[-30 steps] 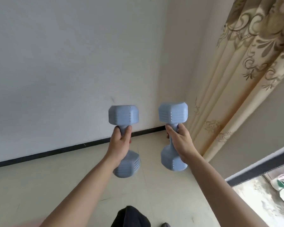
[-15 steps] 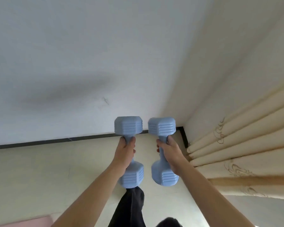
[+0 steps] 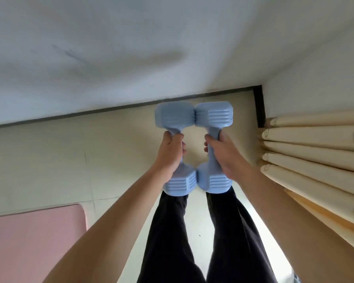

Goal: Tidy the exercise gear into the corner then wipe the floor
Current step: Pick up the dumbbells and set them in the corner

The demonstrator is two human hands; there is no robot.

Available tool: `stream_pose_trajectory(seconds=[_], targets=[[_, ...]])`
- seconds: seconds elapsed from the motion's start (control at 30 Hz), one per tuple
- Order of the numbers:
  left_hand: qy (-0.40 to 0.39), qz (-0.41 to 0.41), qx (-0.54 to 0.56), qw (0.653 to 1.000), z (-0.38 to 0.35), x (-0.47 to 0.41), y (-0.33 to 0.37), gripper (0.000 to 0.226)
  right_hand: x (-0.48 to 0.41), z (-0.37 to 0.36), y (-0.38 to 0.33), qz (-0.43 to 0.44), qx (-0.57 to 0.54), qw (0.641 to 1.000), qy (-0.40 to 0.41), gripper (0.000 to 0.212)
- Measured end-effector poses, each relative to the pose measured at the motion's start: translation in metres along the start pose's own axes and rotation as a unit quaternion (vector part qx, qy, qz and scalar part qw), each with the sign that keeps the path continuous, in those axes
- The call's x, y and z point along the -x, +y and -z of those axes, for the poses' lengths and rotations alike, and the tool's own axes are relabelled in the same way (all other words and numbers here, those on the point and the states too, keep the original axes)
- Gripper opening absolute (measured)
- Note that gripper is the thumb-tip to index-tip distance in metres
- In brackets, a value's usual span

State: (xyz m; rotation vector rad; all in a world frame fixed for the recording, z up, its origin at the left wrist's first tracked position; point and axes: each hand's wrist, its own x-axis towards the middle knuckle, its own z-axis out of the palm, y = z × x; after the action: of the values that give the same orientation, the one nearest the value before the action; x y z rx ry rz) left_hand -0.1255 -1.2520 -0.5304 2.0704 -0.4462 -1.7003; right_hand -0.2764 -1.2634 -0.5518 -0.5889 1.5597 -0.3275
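Two pale blue dumbbells side by side above the floor [image 3: 119, 158] near the corner, heads touching at both ends. Left dumbbell [image 3: 177, 119] clamped at its handle by the left hand [image 3: 170, 152]; right dumbbell [image 3: 214, 115] clamped likewise by the right hand [image 3: 225, 154]. Below them, legs in dark trousers [image 3: 168, 231]. Cream curtain [image 3: 315, 152] folds just to the right, black skirting [image 3: 259, 107] behind, pink mat [image 3: 33, 244] lower left.

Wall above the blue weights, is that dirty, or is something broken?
Nothing looks broken. The wall has dark smudges and scuff marks, so it looks dirty. Each hand, left and right, grips a dumbbell with heads touching.
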Motion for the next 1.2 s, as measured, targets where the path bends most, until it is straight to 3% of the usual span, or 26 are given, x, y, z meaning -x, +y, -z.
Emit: stream_pose_trajectory(seconds=[0.13,0.23,0.33,0.47,0.6,0.77,1.07,1.2], targets=[[0.002,0.084,0.017,0.996,-0.039,-0.11,-0.051,0.014,-0.115,0.003,0.062,-0.038,0.013,0.999,-0.005,0.005],[0.008,0.123,0.047,0.991,-0.061,-0.189,-0.092,0.022,-0.192,0.006,0.108,-0.056,0.039,0.998,0.006,0.027],[0.005,0.147,0.046,0.988,-0.081,-0.258,-0.126,0.045,-0.259,0.008,0.143,-0.079,0.063,0.995,0.007,0.037],[0.002,0.147,0.059,0.987,-0.097,-0.333,-0.16,0.015,-0.337,0.009,0.177,-0.086,0.075,0.993,-0.009,0.037],[-0.005,0.122,0.085,0.989,-0.107,-0.401,-0.186,0.022,-0.404,0.003,0.2,-0.08,0.061,0.995,-0.012,0.032],[0.006,0.076,0.07,0.995,-0.116,-0.466,-0.196,0.014,-0.471,-0.005,0.211,-0.056,0.05,0.997,0.003,0.022],[0.022,0.033,0.087,0.995,-0.131,-0.523,-0.189,0.016,-0.527,0.008,0.2,-0.013,0.053,0.998,0.009,0.024],[-0.002,0.036,0.131,0.991,-0.132,-0.525,-0.19,0.032,-0.534,0.018,0.19,-0.024,0.076,0.997,-0.01,0.041]])
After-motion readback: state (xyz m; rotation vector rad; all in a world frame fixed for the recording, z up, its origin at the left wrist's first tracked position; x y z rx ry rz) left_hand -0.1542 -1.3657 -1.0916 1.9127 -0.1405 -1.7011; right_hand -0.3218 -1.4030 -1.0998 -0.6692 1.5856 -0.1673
